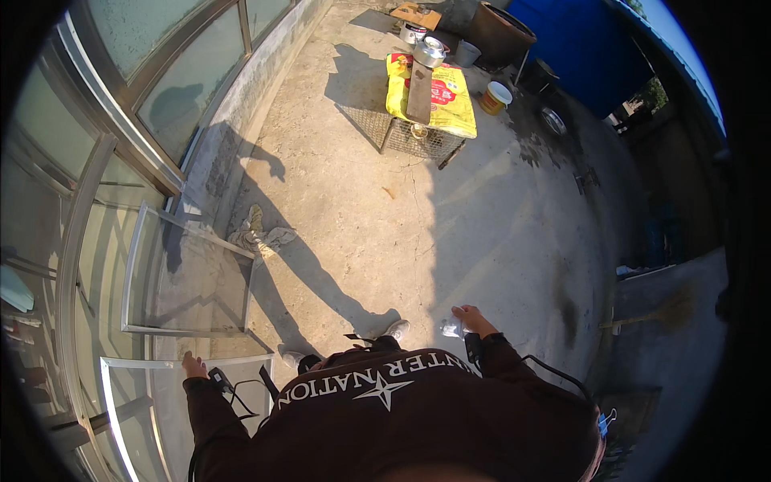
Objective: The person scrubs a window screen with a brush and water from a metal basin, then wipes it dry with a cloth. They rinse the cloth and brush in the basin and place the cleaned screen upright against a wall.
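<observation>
My left hand point(194, 366) is at the top rail of a white-framed window screen point(108, 391) low on the left. Whether its fingers grip the rail or only touch it, I cannot tell. Behind that one, a second framed screen point(125, 289) leans by the glazed wall. On the other side of my body, my right hand point(474, 320) is curled around a crumpled, whitish, see-through wad point(452, 328), probably plastic. A rumpled cloth point(262, 235) lies on the concrete beside the second screen.
Aluminium-framed windows point(193, 78) run along the left. Ahead stands a wire-mesh cage point(421, 141) topped with a yellow printed sack point(455, 102), a wooden board point(420, 93) and a metal kettle point(429, 52). Beyond are a yellow bucket point(495, 99) and a large brown vat point(497, 36). A broom point(662, 310) lies right.
</observation>
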{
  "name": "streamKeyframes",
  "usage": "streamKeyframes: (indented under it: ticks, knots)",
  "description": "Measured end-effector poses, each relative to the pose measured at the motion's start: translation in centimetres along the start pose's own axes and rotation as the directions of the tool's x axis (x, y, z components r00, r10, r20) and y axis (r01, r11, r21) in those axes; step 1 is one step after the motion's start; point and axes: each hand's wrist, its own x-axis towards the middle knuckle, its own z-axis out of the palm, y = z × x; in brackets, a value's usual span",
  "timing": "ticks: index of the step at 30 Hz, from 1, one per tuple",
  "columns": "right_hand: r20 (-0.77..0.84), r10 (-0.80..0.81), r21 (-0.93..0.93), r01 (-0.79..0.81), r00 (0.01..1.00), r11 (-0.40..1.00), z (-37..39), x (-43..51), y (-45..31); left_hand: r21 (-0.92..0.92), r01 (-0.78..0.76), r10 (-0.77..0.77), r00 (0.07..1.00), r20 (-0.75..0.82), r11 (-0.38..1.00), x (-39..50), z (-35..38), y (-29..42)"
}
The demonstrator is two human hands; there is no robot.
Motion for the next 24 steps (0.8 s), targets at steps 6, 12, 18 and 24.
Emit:
streamKeyframes:
  ticks: [6,12,18,24]
  knots:
    - [-0.332,0.144,0.087,-0.122,0.932,0.989,-9.9,-2.9,2.4,-0.161,-0.312,0.351,0.811,0.468,0.936,-18.5,34.1,8.7]
    - [-0.363,0.292,0.72,0.067,0.885,0.69,-20.8,-4.2,10.5,-0.091,-0.701,0.208,0.083,0.975,0.707,-52.1,53.3,4.2]
    - [-0.433,0.253,0.676,0.125,0.865,0.727,-30.7,1.8,10.8,-0.512,-0.524,0.104,-0.622,0.776,0.68,-76.7,62.3,2.0]
    - [-0.387,0.527,0.396,-0.38,0.757,0.836,-39.7,7.4,11.9,-0.232,0.015,0.098,-0.931,0.352,0.973,-90.7,73.0,0.6]
